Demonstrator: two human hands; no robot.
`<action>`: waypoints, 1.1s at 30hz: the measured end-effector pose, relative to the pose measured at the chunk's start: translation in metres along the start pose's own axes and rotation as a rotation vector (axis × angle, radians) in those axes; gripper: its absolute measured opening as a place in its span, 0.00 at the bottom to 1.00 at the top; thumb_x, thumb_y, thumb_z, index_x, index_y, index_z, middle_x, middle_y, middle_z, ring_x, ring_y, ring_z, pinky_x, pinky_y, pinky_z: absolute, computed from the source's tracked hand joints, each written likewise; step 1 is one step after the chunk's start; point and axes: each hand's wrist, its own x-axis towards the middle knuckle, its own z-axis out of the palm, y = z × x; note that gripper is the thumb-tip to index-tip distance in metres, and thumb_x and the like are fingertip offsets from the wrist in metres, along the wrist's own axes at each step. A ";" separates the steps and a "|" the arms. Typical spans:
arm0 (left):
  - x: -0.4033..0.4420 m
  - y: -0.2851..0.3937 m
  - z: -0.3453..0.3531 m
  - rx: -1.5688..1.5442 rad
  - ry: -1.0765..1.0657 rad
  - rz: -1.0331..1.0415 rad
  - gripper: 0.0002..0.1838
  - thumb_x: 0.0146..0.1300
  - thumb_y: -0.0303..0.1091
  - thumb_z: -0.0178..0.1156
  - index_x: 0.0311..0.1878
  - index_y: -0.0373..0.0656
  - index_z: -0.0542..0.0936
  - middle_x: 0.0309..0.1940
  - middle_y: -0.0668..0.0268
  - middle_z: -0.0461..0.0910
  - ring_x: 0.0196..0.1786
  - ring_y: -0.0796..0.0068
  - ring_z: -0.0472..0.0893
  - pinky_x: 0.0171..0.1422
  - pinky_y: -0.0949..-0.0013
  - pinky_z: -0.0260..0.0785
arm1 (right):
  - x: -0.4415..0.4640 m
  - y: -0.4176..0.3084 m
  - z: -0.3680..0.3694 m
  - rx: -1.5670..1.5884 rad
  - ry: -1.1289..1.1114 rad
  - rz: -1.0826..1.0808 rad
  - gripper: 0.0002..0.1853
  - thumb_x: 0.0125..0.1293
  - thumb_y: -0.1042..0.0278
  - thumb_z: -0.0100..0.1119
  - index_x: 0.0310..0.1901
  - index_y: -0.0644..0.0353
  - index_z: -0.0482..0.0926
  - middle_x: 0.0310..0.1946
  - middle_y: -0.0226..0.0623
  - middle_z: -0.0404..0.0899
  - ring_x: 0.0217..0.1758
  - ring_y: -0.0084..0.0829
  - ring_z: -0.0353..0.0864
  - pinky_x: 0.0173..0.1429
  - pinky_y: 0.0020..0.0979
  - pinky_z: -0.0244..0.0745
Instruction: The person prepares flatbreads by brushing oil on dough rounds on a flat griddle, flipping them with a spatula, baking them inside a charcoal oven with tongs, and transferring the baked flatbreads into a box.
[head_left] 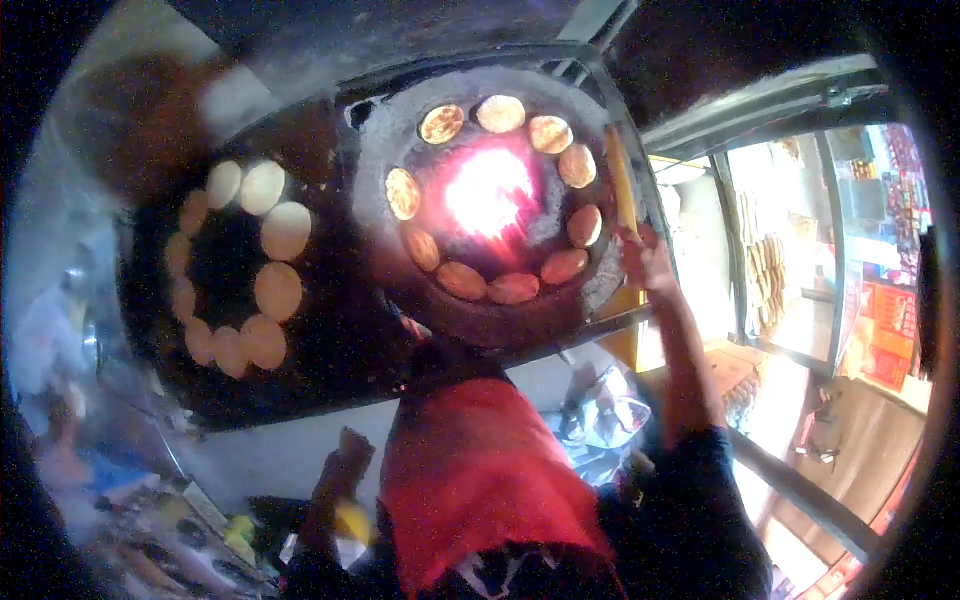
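Observation:
My right hand (648, 258) is at the right edge of the round oven, closed around the lower end of a long, flat, yellowish wooden stick (622, 180). The stick lies along the oven's rim, and its exact shape is hard to make out. Low in front of the dark counter, beside the red apron, hangs my left hand (350, 455), its fingers curled, with nothing visible in it. Several browned round flatbreads (461, 281) stand in a ring around the glowing fire (490, 190). Paler flatbreads (278, 290) form another ring on the dark plate (340, 360) to the left.
A stone rim (385, 130) surrounds the fire. Below it, near my body, is a clear plastic bag (605, 410). Stacked breads (766, 280) show behind glass at the right, with orange crates (890, 320) farther out. Blurred items fill the lower left.

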 end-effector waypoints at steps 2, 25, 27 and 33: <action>0.007 0.003 0.003 -0.258 0.004 -0.152 0.21 0.63 0.37 0.58 0.58 0.43 0.73 0.45 0.63 0.78 0.34 0.69 0.79 0.34 0.64 0.74 | -0.023 -0.041 -0.011 -0.817 0.155 -0.043 0.31 0.62 0.43 0.61 0.64 0.46 0.68 0.52 0.48 0.78 0.40 0.42 0.79 0.40 0.40 0.73; 0.018 0.021 0.071 -0.827 0.227 0.098 0.18 0.71 0.46 0.56 0.57 0.46 0.73 0.42 0.72 0.75 0.41 0.79 0.74 0.50 0.71 0.72 | 0.013 -0.115 0.017 -2.183 -0.206 -0.653 0.20 0.59 0.68 0.56 0.55 0.57 0.75 0.43 0.37 0.77 0.52 0.37 0.75 0.59 0.48 0.67; 0.018 0.029 0.064 -0.826 0.232 0.099 0.18 0.72 0.47 0.55 0.57 0.47 0.73 0.43 0.74 0.74 0.42 0.80 0.74 0.52 0.71 0.71 | 0.018 -0.105 0.016 -2.218 -0.206 -0.651 0.20 0.59 0.68 0.56 0.55 0.57 0.75 0.43 0.37 0.77 0.52 0.37 0.75 0.59 0.49 0.67; 0.022 0.024 0.066 -1.009 0.226 0.056 0.17 0.73 0.47 0.56 0.56 0.47 0.74 0.42 0.76 0.73 0.42 0.83 0.72 0.53 0.75 0.69 | 0.050 -0.049 -0.010 -2.212 -0.149 -0.628 0.19 0.58 0.65 0.58 0.52 0.57 0.75 0.42 0.38 0.77 0.51 0.37 0.75 0.57 0.48 0.68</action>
